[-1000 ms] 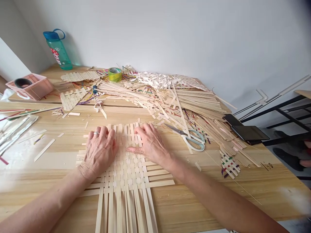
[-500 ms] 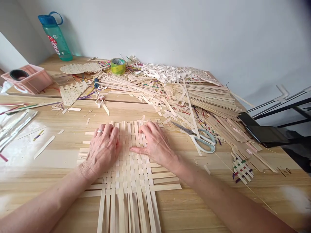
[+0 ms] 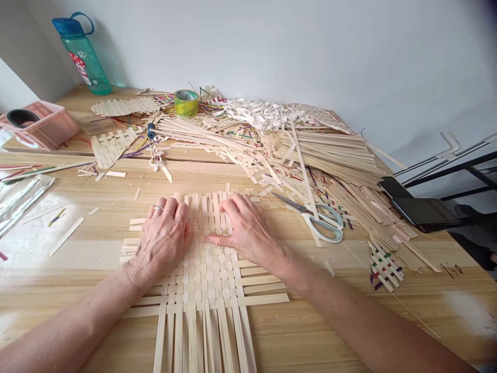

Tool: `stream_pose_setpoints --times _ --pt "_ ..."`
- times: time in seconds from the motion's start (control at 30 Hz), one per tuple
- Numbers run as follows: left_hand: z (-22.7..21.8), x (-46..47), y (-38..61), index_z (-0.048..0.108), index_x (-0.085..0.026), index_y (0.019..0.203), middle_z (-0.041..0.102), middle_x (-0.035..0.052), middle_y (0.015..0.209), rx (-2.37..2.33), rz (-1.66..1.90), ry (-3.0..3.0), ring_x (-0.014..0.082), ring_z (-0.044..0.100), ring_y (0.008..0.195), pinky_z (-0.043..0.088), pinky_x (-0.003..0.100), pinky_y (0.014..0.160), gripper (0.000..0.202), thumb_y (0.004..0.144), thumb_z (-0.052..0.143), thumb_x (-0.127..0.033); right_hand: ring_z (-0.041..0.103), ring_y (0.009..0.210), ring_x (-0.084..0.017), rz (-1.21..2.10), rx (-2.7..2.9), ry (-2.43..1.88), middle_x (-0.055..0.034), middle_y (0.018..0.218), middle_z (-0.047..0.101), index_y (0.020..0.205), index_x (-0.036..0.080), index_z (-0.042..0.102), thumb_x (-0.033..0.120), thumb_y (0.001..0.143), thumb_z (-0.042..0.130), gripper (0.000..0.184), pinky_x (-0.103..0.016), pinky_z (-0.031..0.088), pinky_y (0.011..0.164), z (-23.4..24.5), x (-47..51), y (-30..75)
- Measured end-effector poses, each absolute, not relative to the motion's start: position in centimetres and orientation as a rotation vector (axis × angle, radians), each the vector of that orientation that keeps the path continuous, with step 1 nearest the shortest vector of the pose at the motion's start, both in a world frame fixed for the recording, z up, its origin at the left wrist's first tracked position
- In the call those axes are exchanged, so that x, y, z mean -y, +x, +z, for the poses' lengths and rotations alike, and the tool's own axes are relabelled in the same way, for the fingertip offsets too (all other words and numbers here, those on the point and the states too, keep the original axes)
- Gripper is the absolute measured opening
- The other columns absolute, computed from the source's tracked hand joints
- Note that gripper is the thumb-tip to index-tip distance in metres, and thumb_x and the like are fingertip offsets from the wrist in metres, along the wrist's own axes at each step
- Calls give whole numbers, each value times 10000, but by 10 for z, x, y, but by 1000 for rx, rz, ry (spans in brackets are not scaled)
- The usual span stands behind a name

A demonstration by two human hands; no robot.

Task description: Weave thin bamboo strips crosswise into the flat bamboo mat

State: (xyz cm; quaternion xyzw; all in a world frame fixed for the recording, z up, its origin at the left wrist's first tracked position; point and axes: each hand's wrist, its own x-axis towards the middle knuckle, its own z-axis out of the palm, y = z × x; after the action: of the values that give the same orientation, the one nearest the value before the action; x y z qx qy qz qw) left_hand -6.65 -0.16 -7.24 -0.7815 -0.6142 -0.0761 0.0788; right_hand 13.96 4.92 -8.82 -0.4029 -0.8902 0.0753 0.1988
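A half-woven mat of pale flat strips lies on the wooden table in front of me, loose strip ends trailing toward me. My left hand, with a ring on one finger, lies flat on the mat's left part, fingers curled toward its far edge. My right hand presses flat on the mat's right part, thumb pointing left across the weave. Neither hand grasps anything.
Scissors lie right of the mat. A big heap of loose strips covers the far right. A tape roll, a teal bottle and a pink basket stand at the back left; two dark phones lie at the right edge.
Both hands stay pressed on the mat with almost no movement. The view has tilted slightly, so things sit a little differently in frame.
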Motion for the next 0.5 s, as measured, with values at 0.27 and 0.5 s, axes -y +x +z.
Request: stream_pose_setpoints --times 0.27,0.5 --pt "-73 1 -67 561 -168 878 566 122 875 1739 -276 -2382 295 500 849 433 409 725 93 838 482 -138 508 928 -258 206 2503 -1112 -84 975 575 910 192 524 665 748 734 542 -380 447 789 -90 -49 140" --pt "-71 0 -67 560 -182 896 596 121 915 1741 -229 -2393 291 513 874 430 408 744 101 852 479 -144 506 924 -255 180 2497 -1121 -83 981 576 907 198 538 637 751 750 512 -379 441 775 -89 -47 139"
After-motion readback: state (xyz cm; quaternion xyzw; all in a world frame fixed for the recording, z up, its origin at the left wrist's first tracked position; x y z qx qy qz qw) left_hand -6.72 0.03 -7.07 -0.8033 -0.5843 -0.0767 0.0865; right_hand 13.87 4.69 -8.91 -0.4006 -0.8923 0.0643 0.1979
